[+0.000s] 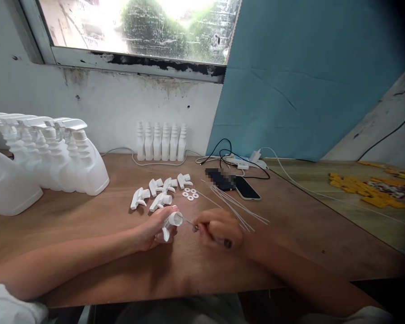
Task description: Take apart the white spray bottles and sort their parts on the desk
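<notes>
My left hand (156,228) is closed around a white trigger spray head (171,222), its round collar opening turned to the right. My right hand (219,228) grips a slim tool with a thin metal shaft (189,221) and a dark rear end; motion blur hides its exact kind. The tip of the shaft is at the collar opening, but I cannot tell how far inside. Just beyond my left hand lie several more trigger spray heads (160,201). Beside them is a small cluster of white ring washers (190,197). Several thin white tubes (234,204) lie behind my right hand.
Large white bottles (84,166) stand in a row at left. Several small white bottles (165,143) line the wall. A phone (247,188), a dark device (219,178) and a power strip (245,161) with cables sit at back right. Yellow pieces (367,186) lie far right.
</notes>
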Demonstrator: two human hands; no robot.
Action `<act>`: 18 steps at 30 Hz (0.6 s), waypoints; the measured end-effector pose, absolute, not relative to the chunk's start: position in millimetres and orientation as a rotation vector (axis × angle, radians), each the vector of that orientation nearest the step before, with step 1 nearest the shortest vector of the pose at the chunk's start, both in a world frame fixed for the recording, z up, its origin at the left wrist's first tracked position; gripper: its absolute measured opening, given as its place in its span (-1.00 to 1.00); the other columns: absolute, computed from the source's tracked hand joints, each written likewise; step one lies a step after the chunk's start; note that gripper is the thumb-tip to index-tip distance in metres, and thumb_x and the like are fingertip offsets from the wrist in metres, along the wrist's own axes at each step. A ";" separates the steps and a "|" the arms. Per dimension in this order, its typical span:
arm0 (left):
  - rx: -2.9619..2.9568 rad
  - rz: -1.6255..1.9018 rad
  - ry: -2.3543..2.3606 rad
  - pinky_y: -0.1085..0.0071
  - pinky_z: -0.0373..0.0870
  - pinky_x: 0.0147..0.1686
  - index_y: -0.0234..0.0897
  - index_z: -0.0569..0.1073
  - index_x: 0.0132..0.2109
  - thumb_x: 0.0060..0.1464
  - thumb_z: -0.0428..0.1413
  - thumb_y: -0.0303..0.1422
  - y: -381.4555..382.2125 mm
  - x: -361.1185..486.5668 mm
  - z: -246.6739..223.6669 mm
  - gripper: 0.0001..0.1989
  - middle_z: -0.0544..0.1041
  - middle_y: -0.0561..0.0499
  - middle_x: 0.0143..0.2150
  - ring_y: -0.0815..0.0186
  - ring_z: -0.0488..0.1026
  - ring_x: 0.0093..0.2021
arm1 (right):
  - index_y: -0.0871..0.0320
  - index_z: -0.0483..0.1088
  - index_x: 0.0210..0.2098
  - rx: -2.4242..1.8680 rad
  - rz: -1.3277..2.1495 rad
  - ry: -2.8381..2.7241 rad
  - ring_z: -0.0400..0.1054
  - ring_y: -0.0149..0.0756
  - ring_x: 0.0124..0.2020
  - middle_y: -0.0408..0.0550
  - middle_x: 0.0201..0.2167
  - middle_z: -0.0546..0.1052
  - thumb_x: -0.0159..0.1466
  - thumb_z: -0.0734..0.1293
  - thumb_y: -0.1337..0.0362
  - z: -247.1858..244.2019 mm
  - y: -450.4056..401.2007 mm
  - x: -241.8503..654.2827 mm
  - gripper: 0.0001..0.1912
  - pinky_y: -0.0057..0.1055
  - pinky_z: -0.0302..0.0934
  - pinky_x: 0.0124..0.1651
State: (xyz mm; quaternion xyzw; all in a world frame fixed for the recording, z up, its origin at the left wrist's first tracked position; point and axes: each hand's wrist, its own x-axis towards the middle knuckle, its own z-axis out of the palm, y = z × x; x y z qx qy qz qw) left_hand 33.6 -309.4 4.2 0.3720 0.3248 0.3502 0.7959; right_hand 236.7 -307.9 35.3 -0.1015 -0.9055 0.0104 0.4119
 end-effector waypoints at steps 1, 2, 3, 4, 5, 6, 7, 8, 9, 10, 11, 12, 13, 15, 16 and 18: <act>0.825 0.749 0.700 0.65 -0.26 -0.80 -0.25 0.19 -0.40 0.12 0.03 -0.16 -309.6 33.7 3.1 -0.72 0.17 0.20 -0.73 0.58 -0.10 -0.79 | 0.14 0.12 -0.61 -0.365 0.124 -2.216 0.30 -0.49 -0.55 -0.14 -0.52 0.46 0.25 0.23 0.43 37.9 -310.1 237.1 -0.68 -0.51 0.17 -0.50; 0.852 0.748 0.708 0.65 -0.25 -0.80 -0.24 0.19 -0.39 0.13 0.03 -0.15 -309.8 33.8 2.1 -0.71 0.17 0.19 -0.73 0.57 -0.10 -0.79 | 0.14 0.13 -0.61 -0.446 0.179 -2.176 0.28 -0.49 -0.57 -0.15 -0.53 0.45 0.25 0.21 0.44 39.9 -312.1 237.3 -0.68 -0.51 0.15 -0.52; 0.879 0.749 0.722 0.64 -0.25 -0.80 -0.24 0.19 -0.39 0.13 0.02 -0.14 -309.9 34.1 1.2 -0.71 0.18 0.19 -0.73 0.57 -0.09 -0.79 | 0.14 0.14 -0.61 -0.472 0.183 -2.169 0.26 -0.49 -0.59 -0.16 -0.55 0.45 0.25 0.21 0.44 41.1 -313.7 237.4 -0.69 -0.50 0.12 -0.53; 0.904 0.752 0.740 0.64 -0.24 -0.81 -0.24 0.20 -0.39 0.13 0.02 -0.13 -310.1 34.4 0.5 -0.71 0.19 0.18 -0.73 0.56 -0.08 -0.79 | 0.14 0.14 -0.61 -0.438 0.140 -2.203 0.24 -0.48 -0.59 -0.15 -0.56 0.44 0.25 0.21 0.42 41.1 -314.7 237.4 -0.69 -0.49 0.10 -0.54; 0.925 0.754 0.756 0.63 -0.24 -0.81 -0.24 0.21 -0.39 0.13 0.02 -0.13 -310.2 34.8 0.0 -0.71 0.20 0.17 -0.73 0.56 -0.07 -0.79 | 0.13 0.15 -0.61 -0.354 0.062 -2.257 0.23 -0.47 -0.58 -0.15 -0.56 0.43 0.25 0.21 0.41 39.9 -315.2 237.1 -0.70 -0.48 0.08 -0.53; 0.941 0.755 0.769 0.63 -0.23 -0.82 -0.25 0.21 -0.39 0.13 0.02 -0.12 -310.2 35.2 -0.2 -0.70 0.21 0.16 -0.73 0.56 -0.06 -0.80 | 0.12 0.16 -0.60 -0.242 -0.029 -2.304 0.21 -0.46 -0.57 -0.14 -0.55 0.42 0.25 0.21 0.39 37.8 -315.3 236.8 -0.70 -0.47 0.08 -0.53; 0.945 0.758 0.777 0.62 -0.23 -0.82 -0.25 0.21 -0.40 0.13 0.02 -0.12 -310.2 35.5 -0.2 -0.69 0.21 0.16 -0.72 0.56 -0.06 -0.79 | 0.12 0.17 -0.59 -0.142 -0.117 -2.330 0.20 -0.45 -0.56 -0.13 -0.55 0.41 0.26 0.21 0.38 35.1 -315.3 236.2 -0.71 -0.46 0.07 -0.52; 0.938 0.766 0.778 0.63 -0.23 -0.81 -0.25 0.20 -0.41 0.13 0.02 -0.13 -310.1 35.8 -0.1 -0.69 0.21 0.17 -0.72 0.56 -0.07 -0.79 | 0.11 0.18 -0.58 -0.082 -0.183 -2.333 0.19 -0.44 -0.56 -0.12 -0.54 0.41 0.27 0.20 0.38 32.5 -315.3 235.5 -0.71 -0.46 0.07 -0.51; 0.921 0.782 0.772 0.63 -0.23 -0.81 -0.26 0.19 -0.42 0.13 0.03 -0.14 -309.9 35.9 0.0 -0.69 0.20 0.18 -0.72 0.57 -0.07 -0.79 | 0.11 0.18 -0.58 -0.068 -0.220 -2.322 0.18 -0.44 -0.55 -0.12 -0.54 0.40 0.28 0.19 0.40 30.4 -315.7 234.7 -0.70 -0.46 0.07 -0.51; 0.901 0.802 0.762 0.64 -0.23 -0.81 -0.26 0.18 -0.42 0.13 0.03 -0.15 -309.7 35.8 0.1 -0.69 0.19 0.19 -0.71 0.58 -0.08 -0.79 | 0.11 0.17 -0.59 -0.087 -0.234 -2.299 0.18 -0.45 -0.55 -0.12 -0.54 0.40 0.27 0.19 0.42 29.0 -316.5 233.9 -0.69 -0.48 0.07 -0.51; 0.884 0.821 0.752 0.64 -0.24 -0.81 -0.25 0.18 -0.42 0.12 0.04 -0.16 -309.5 35.6 0.0 -0.69 0.18 0.19 -0.71 0.58 -0.08 -0.78 | 0.12 0.15 -0.61 -0.123 -0.229 -2.269 0.17 -0.47 -0.56 -0.12 -0.54 0.39 0.27 0.19 0.44 28.7 -317.7 233.2 -0.68 -0.49 0.05 -0.53; 0.874 0.838 0.744 0.64 -0.25 -0.81 -0.25 0.17 -0.42 0.12 0.04 -0.17 -309.3 35.1 -0.1 -0.70 0.18 0.20 -0.70 0.58 -0.08 -0.78 | 0.13 0.13 -0.62 -0.173 -0.197 -2.252 0.18 -0.49 -0.57 -0.13 -0.55 0.39 0.26 0.19 0.46 29.4 -319.3 232.4 -0.67 -0.50 0.04 -0.54; 0.868 0.848 0.739 0.64 -0.26 -0.80 -0.25 0.17 -0.41 0.12 0.05 -0.17 -309.1 34.5 -0.4 -0.70 0.18 0.20 -0.70 0.58 -0.07 -0.78 | 0.15 0.11 -0.63 -0.241 -0.137 -2.232 0.18 -0.51 -0.58 -0.14 -0.56 0.39 0.25 0.20 0.46 30.9 -321.0 231.7 -0.65 -0.51 0.02 -0.56; 0.859 0.842 0.737 0.64 -0.27 -0.80 -0.24 0.18 -0.40 0.11 0.06 -0.17 -309.3 32.9 -0.5 -0.71 0.18 0.20 -0.70 0.56 -0.05 -0.78 | 0.17 0.15 -0.65 -0.445 0.065 -2.169 0.18 -0.53 -0.61 -0.14 -0.58 0.39 0.26 0.21 0.44 35.2 -323.5 230.4 -0.65 -0.53 0.01 -0.58; 0.849 0.833 0.739 0.64 -0.27 -0.80 -0.24 0.18 -0.39 0.10 0.06 -0.16 -309.6 32.2 -0.3 -0.71 0.18 0.20 -0.71 0.56 -0.04 -0.78 | 0.18 0.19 -0.64 -0.569 0.202 -2.117 0.20 -0.54 -0.62 -0.14 -0.60 0.39 0.27 0.21 0.41 37.3 -323.8 229.7 -0.66 -0.53 0.03 -0.58; 0.828 0.802 0.747 0.64 -0.26 -0.79 -0.24 0.19 -0.39 0.09 0.06 -0.16 -310.5 31.2 1.2 -0.72 0.17 0.21 -0.71 0.56 -0.04 -0.77 | 0.19 0.25 -0.59 -0.746 0.537 -1.963 0.24 -0.52 -0.63 -0.15 -0.61 0.40 0.30 0.20 0.34 40.1 -322.0 228.4 -0.68 -0.54 0.12 -0.55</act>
